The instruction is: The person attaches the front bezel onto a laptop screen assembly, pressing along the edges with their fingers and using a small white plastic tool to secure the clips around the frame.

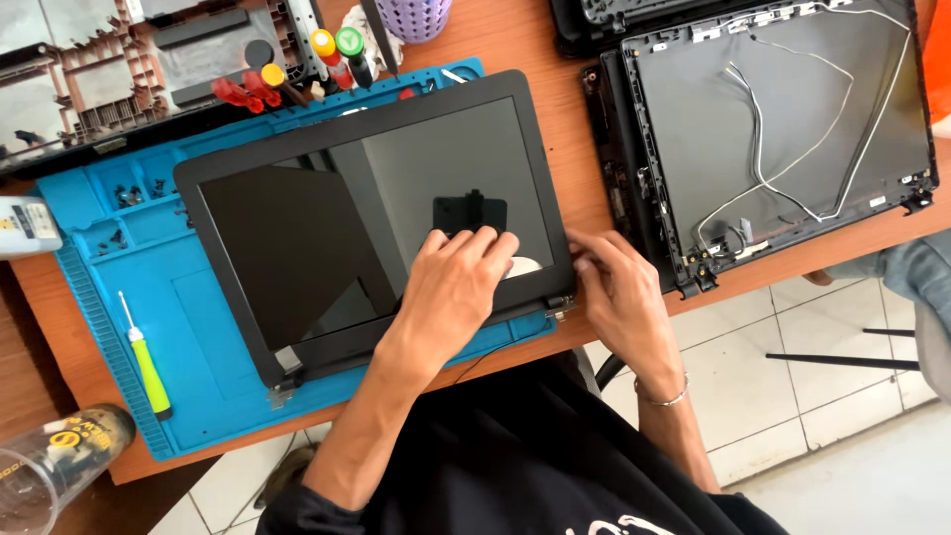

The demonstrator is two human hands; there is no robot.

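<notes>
While the laptop screen panel [367, 218] lies face-up on the blue mat [188, 337] on the bench [555, 59], the left hand [458, 282] presses flat and open; the right hand [619, 287] pinches its bezel corner, likely prying next.

L hand [458, 280] flat, fingers spread; R hand [616, 289] fingertips pressing down.

**Black Screen on Blue Mat**

The laptop screen panel [371, 213] is glossy black with a matte black bezel. It lies on a bright blue work mat [198, 347] over a reddish-brown wooden surface [515, 45]. At lower left, a screwdriver [147, 359] is lime green and white. At upper right, the laptop lid shell [783, 129] is dark grey, crossed by white and black wires. The floor tiles [773, 396] are white.
</notes>
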